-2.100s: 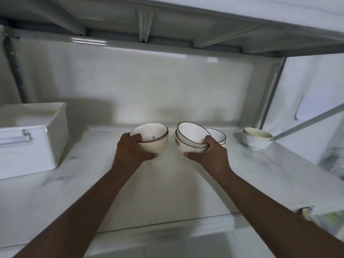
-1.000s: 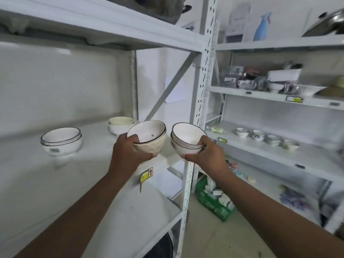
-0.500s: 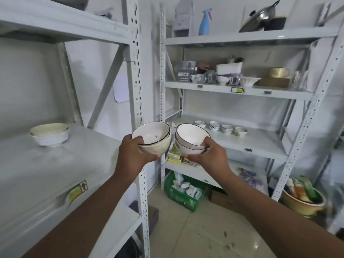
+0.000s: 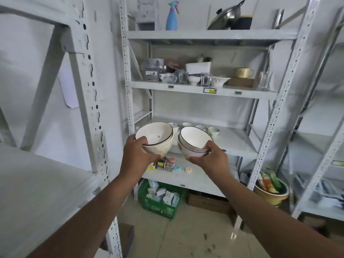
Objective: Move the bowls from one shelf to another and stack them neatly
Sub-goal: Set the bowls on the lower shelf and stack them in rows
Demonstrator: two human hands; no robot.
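Fingers [image 4: 144, 141] of left hand [image 4: 138, 155] curl round one bowl pair [image 4: 155, 138]; right hand [image 4: 210, 158] pinches another [image 4: 193, 143], midair near far shelf [image 4: 234, 144]. Risk: tilted nested bowls slip, rims clash.

A white metal shelving unit [image 4: 221, 37] stands ahead. Its middle shelf [image 4: 236, 144] bears a row of small cups [image 4: 213, 131] along the back edge. The shelf above [image 4: 195, 89] carries glasses, bowls and a mug. A green basket [image 4: 160, 204] sits on the floor [image 4: 195, 243].
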